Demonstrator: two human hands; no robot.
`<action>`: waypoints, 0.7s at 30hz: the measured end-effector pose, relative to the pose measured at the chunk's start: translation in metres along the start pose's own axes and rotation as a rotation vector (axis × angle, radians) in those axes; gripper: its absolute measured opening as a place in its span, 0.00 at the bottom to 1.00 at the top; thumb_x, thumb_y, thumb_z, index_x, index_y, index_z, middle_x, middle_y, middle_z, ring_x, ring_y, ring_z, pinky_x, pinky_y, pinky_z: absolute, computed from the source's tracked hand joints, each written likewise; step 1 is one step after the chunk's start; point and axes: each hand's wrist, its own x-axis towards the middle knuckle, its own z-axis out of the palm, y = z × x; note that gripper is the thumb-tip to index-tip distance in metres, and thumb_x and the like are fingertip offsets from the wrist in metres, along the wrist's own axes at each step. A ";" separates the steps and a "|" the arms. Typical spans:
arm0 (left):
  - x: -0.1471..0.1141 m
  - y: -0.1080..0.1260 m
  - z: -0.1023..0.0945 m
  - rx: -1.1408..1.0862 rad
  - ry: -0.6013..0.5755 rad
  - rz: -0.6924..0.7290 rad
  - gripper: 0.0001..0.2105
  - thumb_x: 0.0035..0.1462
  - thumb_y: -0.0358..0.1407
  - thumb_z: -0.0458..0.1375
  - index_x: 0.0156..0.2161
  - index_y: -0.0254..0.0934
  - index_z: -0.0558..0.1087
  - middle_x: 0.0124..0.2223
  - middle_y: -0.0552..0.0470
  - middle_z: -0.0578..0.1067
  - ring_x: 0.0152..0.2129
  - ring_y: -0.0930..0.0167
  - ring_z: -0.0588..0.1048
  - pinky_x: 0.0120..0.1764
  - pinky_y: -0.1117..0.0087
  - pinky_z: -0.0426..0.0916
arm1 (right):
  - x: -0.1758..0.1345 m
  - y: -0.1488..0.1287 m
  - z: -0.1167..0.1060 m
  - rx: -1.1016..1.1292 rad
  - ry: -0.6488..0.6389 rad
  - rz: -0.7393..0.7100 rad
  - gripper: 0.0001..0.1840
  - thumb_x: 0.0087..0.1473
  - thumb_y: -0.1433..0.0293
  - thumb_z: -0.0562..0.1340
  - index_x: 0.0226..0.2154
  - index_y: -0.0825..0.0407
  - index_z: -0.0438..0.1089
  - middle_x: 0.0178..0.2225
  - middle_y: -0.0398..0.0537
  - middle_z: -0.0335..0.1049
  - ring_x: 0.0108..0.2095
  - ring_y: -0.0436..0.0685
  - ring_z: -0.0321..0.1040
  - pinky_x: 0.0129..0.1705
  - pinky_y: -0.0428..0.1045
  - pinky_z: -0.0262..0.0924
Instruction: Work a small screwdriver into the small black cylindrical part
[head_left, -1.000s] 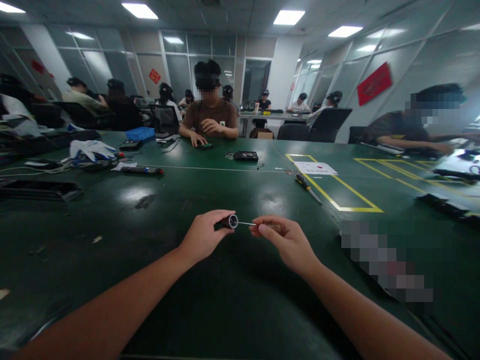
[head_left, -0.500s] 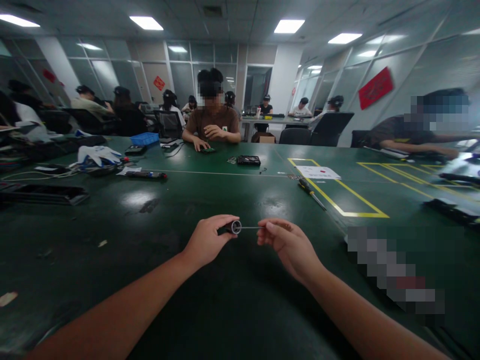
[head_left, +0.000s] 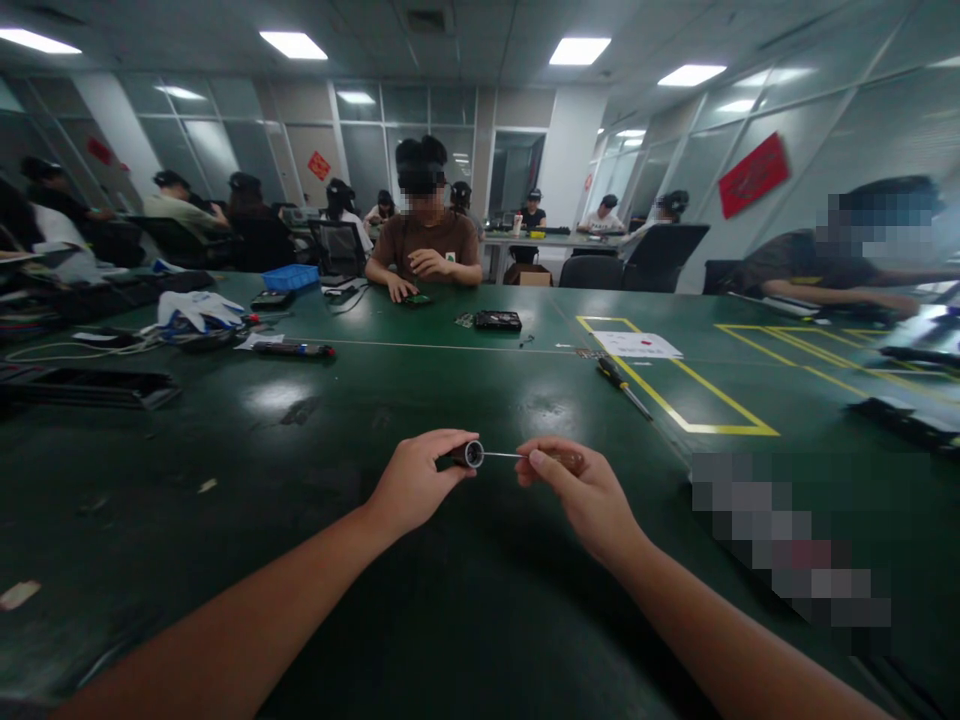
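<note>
My left hand (head_left: 411, 482) grips a small dark cylinder (head_left: 473, 454) between thumb and fingers. Its round open end, with a pale metallic rim, faces me; what lies inside is too small to make out. In my right hand (head_left: 581, 490) is a screwdriver (head_left: 507, 456), held by its brownish handle. The thin shaft points left, and its end meets the cylinder's rim; whether the tip reaches inside, I cannot tell. Both hands are over the green table (head_left: 450, 620), near its middle.
Beyond my right hand lies a yellow-black screwdriver (head_left: 624, 386) beside a paper sheet (head_left: 637, 345). Farther off are a black device (head_left: 497, 320), a blue basket (head_left: 289, 277) and white gloves (head_left: 199, 311). A person (head_left: 425, 245) sits opposite, hands on a board. A blurred-out object (head_left: 787, 540) lies right.
The fingers of my right hand have shifted around the screwdriver, so more of its handle shows. My left hand and the cylinder have hardly moved.
</note>
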 end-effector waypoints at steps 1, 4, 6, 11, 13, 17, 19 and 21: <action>0.000 0.000 0.000 -0.003 0.001 -0.004 0.20 0.51 0.26 0.68 0.51 0.40 0.79 0.51 0.49 0.81 0.48 0.64 0.79 0.57 0.56 0.72 | 0.000 -0.001 0.000 -0.009 -0.008 0.000 0.13 0.57 0.60 0.68 0.39 0.52 0.79 0.31 0.48 0.79 0.33 0.56 0.74 0.41 0.53 0.67; 0.000 -0.001 0.000 -0.015 0.010 -0.008 0.20 0.51 0.26 0.69 0.50 0.41 0.79 0.51 0.49 0.81 0.48 0.63 0.79 0.56 0.56 0.72 | -0.001 -0.004 0.002 -0.035 -0.017 -0.015 0.13 0.57 0.59 0.68 0.38 0.52 0.79 0.31 0.48 0.78 0.33 0.57 0.74 0.40 0.53 0.67; 0.000 0.000 0.000 -0.018 0.016 -0.009 0.20 0.51 0.26 0.68 0.50 0.41 0.80 0.50 0.49 0.81 0.48 0.63 0.80 0.56 0.56 0.72 | -0.002 -0.006 0.003 -0.043 -0.009 -0.033 0.13 0.57 0.59 0.68 0.38 0.52 0.78 0.31 0.48 0.78 0.33 0.56 0.74 0.40 0.53 0.67; 0.000 -0.001 -0.001 -0.014 0.020 -0.011 0.20 0.51 0.26 0.68 0.50 0.41 0.80 0.50 0.49 0.82 0.47 0.63 0.80 0.55 0.56 0.73 | -0.002 -0.003 0.000 -0.102 -0.057 -0.042 0.13 0.58 0.60 0.67 0.40 0.51 0.79 0.32 0.48 0.79 0.35 0.57 0.75 0.42 0.53 0.68; 0.000 -0.001 -0.001 0.002 0.025 -0.010 0.20 0.50 0.25 0.68 0.50 0.41 0.80 0.49 0.50 0.82 0.47 0.63 0.80 0.55 0.56 0.73 | -0.002 0.000 -0.002 -0.124 -0.075 -0.048 0.13 0.59 0.60 0.67 0.41 0.51 0.79 0.34 0.49 0.80 0.36 0.58 0.76 0.43 0.53 0.68; 0.000 -0.001 -0.002 0.045 0.029 0.005 0.20 0.51 0.26 0.69 0.49 0.42 0.80 0.48 0.50 0.82 0.46 0.63 0.79 0.53 0.57 0.73 | -0.004 0.002 -0.004 -0.160 -0.093 -0.057 0.12 0.60 0.60 0.66 0.42 0.49 0.79 0.35 0.48 0.80 0.37 0.58 0.76 0.42 0.53 0.69; 0.000 0.000 -0.002 0.050 0.036 0.006 0.19 0.51 0.25 0.69 0.49 0.42 0.80 0.47 0.50 0.82 0.45 0.64 0.79 0.51 0.58 0.73 | -0.004 0.002 -0.004 -0.172 -0.101 -0.059 0.12 0.60 0.60 0.66 0.42 0.49 0.79 0.35 0.48 0.80 0.36 0.57 0.76 0.41 0.53 0.69; 0.000 0.000 -0.002 0.052 0.038 -0.010 0.20 0.51 0.25 0.68 0.49 0.42 0.79 0.46 0.50 0.82 0.43 0.64 0.79 0.50 0.59 0.74 | -0.004 0.000 -0.003 -0.171 -0.107 -0.059 0.12 0.60 0.60 0.66 0.42 0.49 0.79 0.35 0.48 0.80 0.36 0.57 0.76 0.41 0.53 0.69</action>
